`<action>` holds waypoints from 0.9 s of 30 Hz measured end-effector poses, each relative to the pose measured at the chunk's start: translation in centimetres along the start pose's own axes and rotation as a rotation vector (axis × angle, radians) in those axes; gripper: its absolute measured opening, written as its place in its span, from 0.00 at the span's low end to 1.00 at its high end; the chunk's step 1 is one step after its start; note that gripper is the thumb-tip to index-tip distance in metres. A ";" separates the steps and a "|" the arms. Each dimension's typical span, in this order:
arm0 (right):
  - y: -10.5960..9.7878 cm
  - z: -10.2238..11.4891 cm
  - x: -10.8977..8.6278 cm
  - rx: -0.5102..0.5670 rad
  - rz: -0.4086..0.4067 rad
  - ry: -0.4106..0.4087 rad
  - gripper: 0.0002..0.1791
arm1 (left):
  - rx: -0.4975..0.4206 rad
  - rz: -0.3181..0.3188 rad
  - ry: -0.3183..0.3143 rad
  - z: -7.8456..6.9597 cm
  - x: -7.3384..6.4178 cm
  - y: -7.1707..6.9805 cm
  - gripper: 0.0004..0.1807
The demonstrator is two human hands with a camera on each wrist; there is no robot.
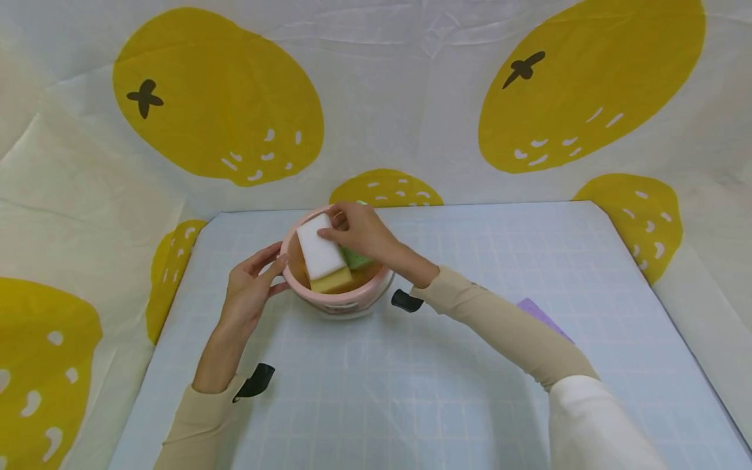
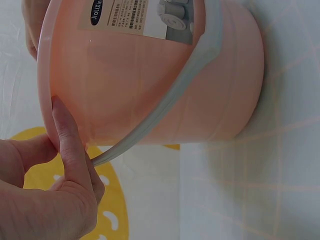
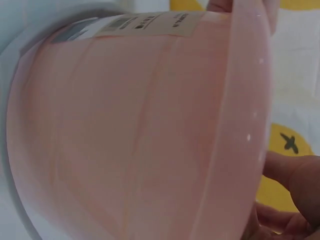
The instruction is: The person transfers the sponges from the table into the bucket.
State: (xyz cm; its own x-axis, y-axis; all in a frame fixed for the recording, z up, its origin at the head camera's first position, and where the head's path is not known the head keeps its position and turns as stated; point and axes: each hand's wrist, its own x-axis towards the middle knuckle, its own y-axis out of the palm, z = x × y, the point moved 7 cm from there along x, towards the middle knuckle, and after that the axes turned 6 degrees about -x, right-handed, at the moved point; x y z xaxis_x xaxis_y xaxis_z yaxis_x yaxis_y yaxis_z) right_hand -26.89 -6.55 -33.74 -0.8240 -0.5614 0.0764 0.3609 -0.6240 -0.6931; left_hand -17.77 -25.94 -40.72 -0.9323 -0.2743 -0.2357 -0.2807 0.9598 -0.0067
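Observation:
A pink bucket (image 1: 376,287) with a grey-white handle (image 2: 165,107) stands upright toward the back of the table. My left hand (image 1: 249,287) grips its rim from the left, the thumb on one side and fingers on the outer wall. Over the bucket's mouth, my right hand (image 1: 365,230) pinches a white sponge (image 1: 319,254) at its upper right edge. Below that sponge a yellow sponge (image 1: 331,281) shows, and a green sponge (image 1: 356,259) lies to its right, partly hidden by the right hand. In the right wrist view the bucket wall hides the sponges.
A flat purple piece (image 1: 539,314) lies on the table to the right, partly covered by the right sleeve (image 1: 499,333). The table has a pale grid cloth (image 1: 352,391). Behind it hangs a white sheet (image 1: 399,98) with large yellow fruit prints.

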 end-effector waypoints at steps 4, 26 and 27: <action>0.1 0.3 -0.1 -0.062 0.004 -0.061 0.21 | -0.006 0.012 0.002 0.0 0.0 0.2 0.30; -3.4 -0.4 -3.4 0.043 -0.063 -0.199 0.13 | 0.031 -0.014 -0.023 -0.1 -0.3 0.2 0.32; -3.6 -0.6 -3.5 0.056 -0.068 -0.200 0.13 | 0.028 -0.016 -0.025 -0.1 -0.3 0.2 0.32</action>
State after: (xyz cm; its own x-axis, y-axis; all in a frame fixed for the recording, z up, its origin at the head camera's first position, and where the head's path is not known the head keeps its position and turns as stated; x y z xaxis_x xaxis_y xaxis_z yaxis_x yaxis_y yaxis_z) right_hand -25.54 -1.97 -31.90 -0.7463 -0.6101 0.2661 0.3359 -0.6904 -0.6407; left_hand -17.54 -25.70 -40.56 -0.9216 -0.2887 -0.2595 -0.2891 0.9566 -0.0376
